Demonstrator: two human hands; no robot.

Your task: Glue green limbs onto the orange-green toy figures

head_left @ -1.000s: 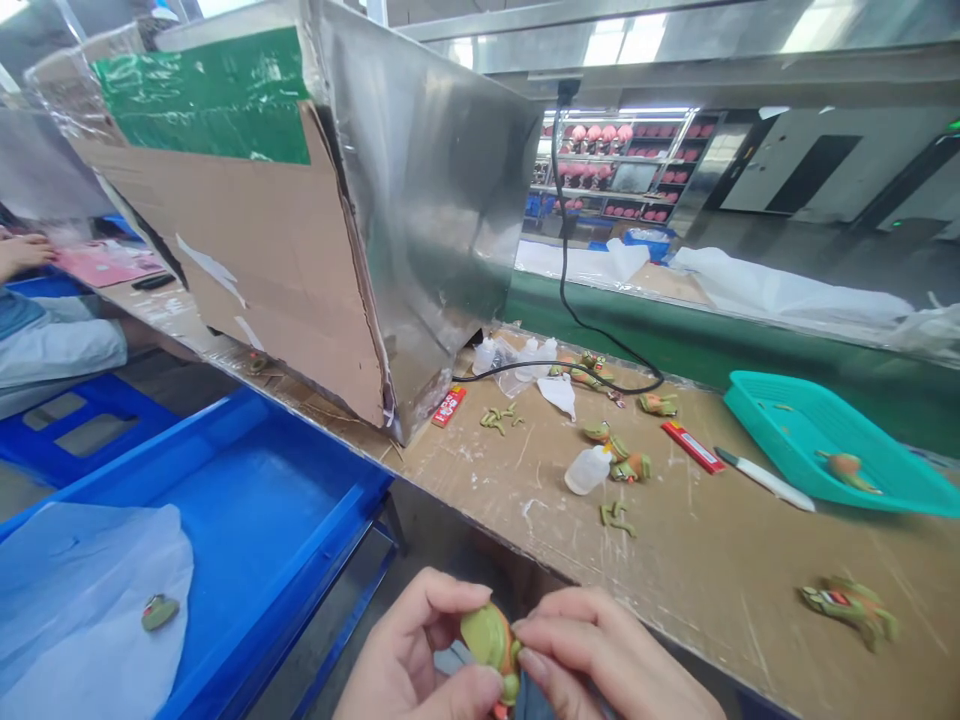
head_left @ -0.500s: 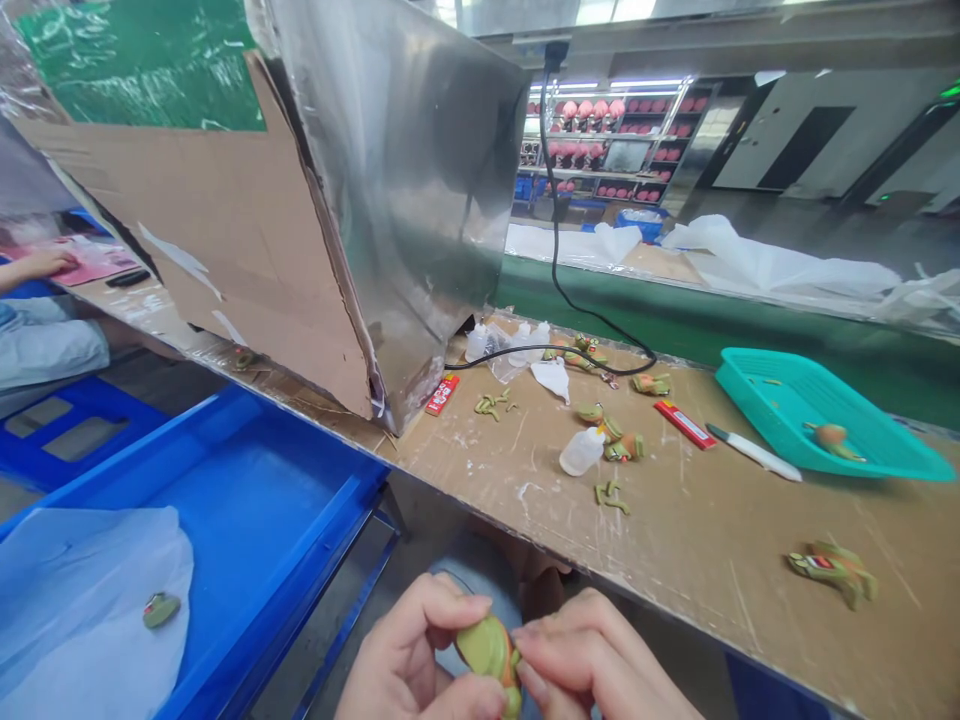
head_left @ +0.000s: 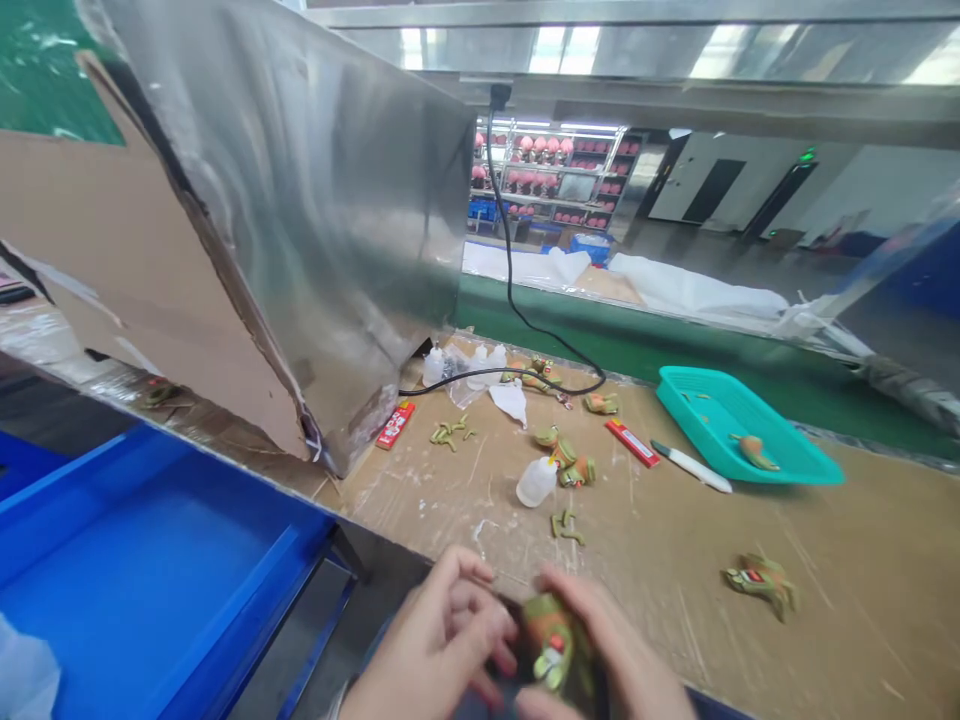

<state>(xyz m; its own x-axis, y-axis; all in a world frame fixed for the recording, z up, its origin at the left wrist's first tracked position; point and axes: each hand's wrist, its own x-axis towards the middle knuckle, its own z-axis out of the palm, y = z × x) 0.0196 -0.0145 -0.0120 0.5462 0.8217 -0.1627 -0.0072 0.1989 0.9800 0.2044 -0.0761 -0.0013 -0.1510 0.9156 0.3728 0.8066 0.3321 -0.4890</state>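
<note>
A green toy turtle figure with red and white details sits low in the view, slightly blurred. My right hand wraps over its right side, and my left hand grips its left side, fingers curled against a dark area. On the cardboard-covered bench beyond them lie loose green toy parts, a white plastic squeeze bottle, and another turtle figure.
A teal plastic tray holds a toy part. Nearby lie a white-handled knife and a red packet. A foil-covered board rises at the bench's left. A blue bin stands below it.
The figure has turned, showing red and white details instead of its green shell. My hands have spread slightly. The view has swung, shifting the bench and its objects left in the frame.
</note>
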